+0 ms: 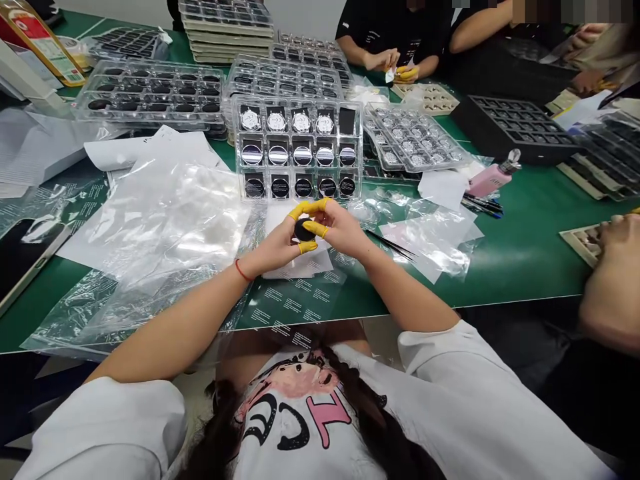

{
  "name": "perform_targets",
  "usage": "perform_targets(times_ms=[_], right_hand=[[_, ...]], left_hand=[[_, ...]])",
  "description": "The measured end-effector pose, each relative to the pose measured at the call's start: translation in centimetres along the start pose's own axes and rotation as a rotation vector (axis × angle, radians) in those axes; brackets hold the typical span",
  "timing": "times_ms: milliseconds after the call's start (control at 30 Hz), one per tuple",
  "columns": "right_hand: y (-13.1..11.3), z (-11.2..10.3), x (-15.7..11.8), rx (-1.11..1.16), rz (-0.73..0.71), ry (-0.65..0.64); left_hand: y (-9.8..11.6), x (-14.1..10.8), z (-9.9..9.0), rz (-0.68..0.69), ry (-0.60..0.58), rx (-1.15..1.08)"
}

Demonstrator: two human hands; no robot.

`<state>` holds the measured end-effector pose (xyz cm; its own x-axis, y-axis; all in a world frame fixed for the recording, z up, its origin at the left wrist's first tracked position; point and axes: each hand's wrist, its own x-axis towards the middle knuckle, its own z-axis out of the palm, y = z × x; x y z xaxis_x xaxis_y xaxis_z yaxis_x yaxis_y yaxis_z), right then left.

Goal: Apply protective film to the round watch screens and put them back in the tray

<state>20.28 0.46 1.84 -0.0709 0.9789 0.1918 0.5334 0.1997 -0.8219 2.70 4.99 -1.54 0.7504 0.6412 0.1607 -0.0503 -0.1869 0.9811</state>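
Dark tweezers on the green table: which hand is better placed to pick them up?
Probably the right hand: the tweezers lie close beside it, while the left hand is farther away, across the black disc. Both hands appear to touch the disc, so the right would likely need to release it first.

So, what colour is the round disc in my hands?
Black; the disc shows best in the head view.
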Motion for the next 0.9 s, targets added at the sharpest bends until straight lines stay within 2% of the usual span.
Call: perform_targets(times_ms=[167,333,467,533,567,633,667,767,833,900], right_hand=[[-0.7,0.5,-0.6,-0.212,-0.255,0.024],[0.0,0.0,-0.3,-0.13,-0.139,0.074],[-0.4,0.1,-0.3,-0.135,-0.231,-0.001],[-0.6,-0.6,-0.3,-0.158,-0.247,-0.01],[-0.5,-1.4,-0.2,-0.169,-0.196,0.007],[0.8,-4.0,0.2,-0.199,0.006,0.086],[1.8,-5.6,0.4,-0.248,0.15,0.161],[4.9,-9.8,1.0,-0.37,0.322,0.202],[5.9,-10.3,1.4,-0.429,0.334,0.25],[5.7,-8.2,2.0,-0.442,0.29,0.282]], left_hand=[[0.0,-0.1,-0.2,0.005,0.038,0.084],[0.6,-0.3,-0.2,-0.034,-0.025,0.034],[0.7,-0.3,0.2,-0.103,0.001,0.006],[0.9,-0.3,0.3,-0.126,0.035,-0.01],[1.0,-0.2,0.3,-0.147,0.064,-0.022],[1.4,-0.2,0.3,-0.226,0.103,-0.067],[1.5,-0.2,0.3,-0.277,0.099,-0.103],[1.9,-0.4,0.5,-0.401,0.008,-0.185],[2.2,-0.7,0.9,-0.443,-0.069,-0.151],[2.5,-0.9,1.1,-0.441,-0.136,-0.101]])
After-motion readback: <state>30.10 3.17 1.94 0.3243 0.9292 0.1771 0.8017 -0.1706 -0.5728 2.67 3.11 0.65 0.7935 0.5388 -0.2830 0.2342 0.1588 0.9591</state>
